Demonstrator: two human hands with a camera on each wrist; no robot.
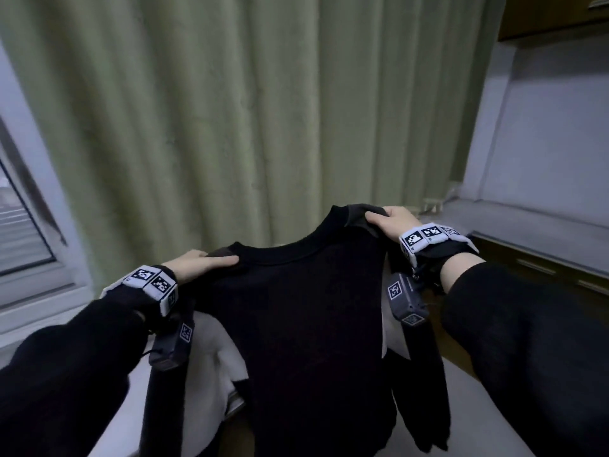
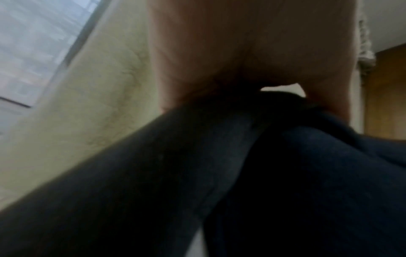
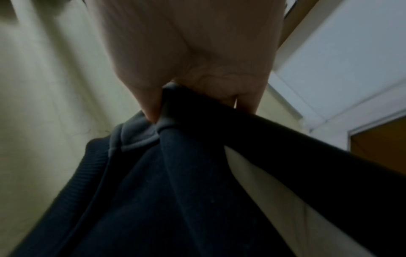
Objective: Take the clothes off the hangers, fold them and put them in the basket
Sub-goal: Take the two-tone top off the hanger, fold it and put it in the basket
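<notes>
The black sweater (image 1: pixel 306 324) hangs long-ways down in the air, neck on top, its sleeves dangling at the sides. The left hand (image 1: pixel 194 263) pinches one shoulder, and the right hand (image 1: pixel 392 222), a bit higher, pinches the other. Both arms reach forward. A green curtain (image 1: pixel 230 110) hangs behind, with a window (image 1: pixel 19 225) at the left. White cloth (image 1: pixel 211 367) lies below.

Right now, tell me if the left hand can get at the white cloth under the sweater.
Probably not yet: the left hand grips the sweater, which hangs over the white cloth.
</notes>
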